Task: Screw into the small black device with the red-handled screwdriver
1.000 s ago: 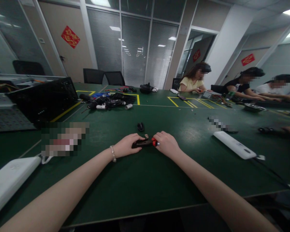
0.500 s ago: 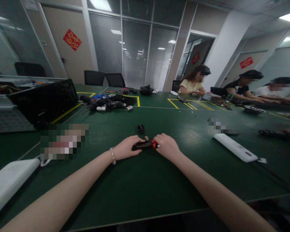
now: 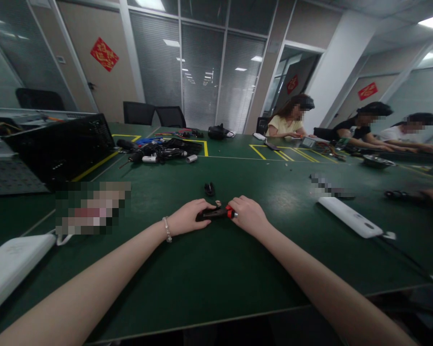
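Both my hands rest on the green table, meeting at a small dark flat part. My left hand, with a bead bracelet on its wrist, has its fingers curled over the part's left end. A tool with a red handle is gripped in my right hand, its tip against the part's right end. Another small black piece lies on the table just beyond my hands.
A white power bank lies to the right and another white device at the near left. A black computer case stands at the left, with a heap of cables and tools behind. Three people work at the far right.
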Demonstrator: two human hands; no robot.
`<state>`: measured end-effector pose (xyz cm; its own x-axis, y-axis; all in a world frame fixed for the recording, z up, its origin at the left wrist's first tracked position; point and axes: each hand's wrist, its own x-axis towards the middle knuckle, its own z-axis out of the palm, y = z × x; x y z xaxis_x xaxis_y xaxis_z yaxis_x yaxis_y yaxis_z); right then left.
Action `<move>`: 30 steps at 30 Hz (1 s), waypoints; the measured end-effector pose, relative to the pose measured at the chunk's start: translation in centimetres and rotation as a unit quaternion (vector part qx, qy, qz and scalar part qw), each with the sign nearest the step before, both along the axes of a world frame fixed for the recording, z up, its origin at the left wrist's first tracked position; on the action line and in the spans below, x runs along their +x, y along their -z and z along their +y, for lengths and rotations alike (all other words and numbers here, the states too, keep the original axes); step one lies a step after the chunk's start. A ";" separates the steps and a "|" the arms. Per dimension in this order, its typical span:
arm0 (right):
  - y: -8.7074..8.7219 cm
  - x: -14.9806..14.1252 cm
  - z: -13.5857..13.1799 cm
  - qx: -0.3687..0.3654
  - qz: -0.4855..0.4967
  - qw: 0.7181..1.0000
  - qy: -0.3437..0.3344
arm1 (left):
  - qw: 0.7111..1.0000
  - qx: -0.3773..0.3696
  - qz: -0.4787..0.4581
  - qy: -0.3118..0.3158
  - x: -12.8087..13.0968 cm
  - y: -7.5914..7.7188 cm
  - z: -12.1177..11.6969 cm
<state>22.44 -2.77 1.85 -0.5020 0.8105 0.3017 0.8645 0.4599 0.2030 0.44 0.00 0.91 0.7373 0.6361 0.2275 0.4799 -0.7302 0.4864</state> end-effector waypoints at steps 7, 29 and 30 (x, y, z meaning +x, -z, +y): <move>0.0 0.0 -0.1 0.000 0.008 1.000 0.003 | 1.000 0.009 0.000 0.002 0.0 0.1 0.0; 0.2 0.0 0.1 0.000 0.010 1.000 0.003 | 1.000 -0.007 0.002 0.000 -0.1 0.0 0.0; 0.2 0.0 0.1 -0.001 0.008 1.000 0.004 | 1.000 -0.009 0.002 -0.001 -0.1 -0.1 0.0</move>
<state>22.46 -2.67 1.64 -0.4905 0.8154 0.3073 0.8713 0.4531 0.1885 0.37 -0.02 0.96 0.7372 0.6412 0.2129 0.4837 -0.7209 0.4963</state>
